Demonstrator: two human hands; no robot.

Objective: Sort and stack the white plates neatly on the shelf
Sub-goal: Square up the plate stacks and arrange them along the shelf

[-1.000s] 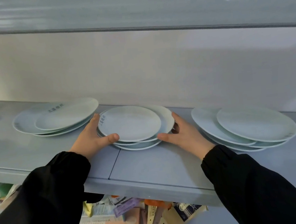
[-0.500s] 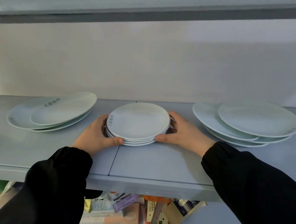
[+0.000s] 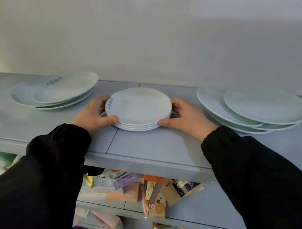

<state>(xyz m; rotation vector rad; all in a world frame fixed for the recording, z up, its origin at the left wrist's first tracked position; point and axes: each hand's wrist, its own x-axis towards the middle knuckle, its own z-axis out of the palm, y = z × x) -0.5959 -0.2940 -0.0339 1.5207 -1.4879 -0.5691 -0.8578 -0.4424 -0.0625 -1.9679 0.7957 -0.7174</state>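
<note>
With your left hand (image 3: 93, 114) and right hand (image 3: 185, 118) curled round opposite rims of the middle stack (image 3: 138, 108), set back from the shelf's (image 3: 149, 147) front edge between the left pile (image 3: 57, 92) and right pile (image 3: 256, 108), squeeze evenly inward until every rim lines up.

White plates (image 3: 138, 106) at frame centre are showing grey lettering on the left rim; the shelf (image 3: 149, 146) is looking pale blue-grey; black sleeves (image 3: 42, 180) are filling the lower corners.
</note>
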